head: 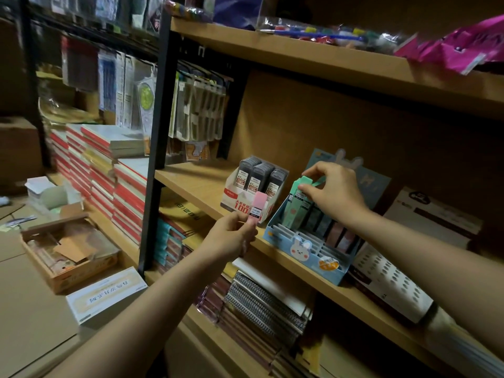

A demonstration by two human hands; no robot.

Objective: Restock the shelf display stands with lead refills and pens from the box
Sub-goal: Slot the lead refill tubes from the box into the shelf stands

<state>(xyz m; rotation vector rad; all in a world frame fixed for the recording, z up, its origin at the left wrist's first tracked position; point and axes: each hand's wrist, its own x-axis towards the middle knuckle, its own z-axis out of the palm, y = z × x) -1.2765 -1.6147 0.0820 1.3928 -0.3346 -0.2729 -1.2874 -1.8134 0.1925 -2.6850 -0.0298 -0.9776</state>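
A blue bunny display stand (305, 251) sits on the middle wooden shelf and holds several lead refill cases in its back rows. My right hand (331, 190) pinches a green lead refill case (298, 196) at the top of the stand's back left row. My left hand (231, 236) grips a pink lead refill case (257, 207) upright, just left of the stand and in front of a white display stand (245, 199) filled with grey lead refill cases (259, 175).
An open cardboard box (68, 249) with packets lies on the floor at the left, beside a flat white box (106, 293). Stacked notebooks (109, 170) fill the left shelves. Spiral notebooks (261, 304) lie on the shelf below. White boxes (431, 216) stand right of the bunny stand.
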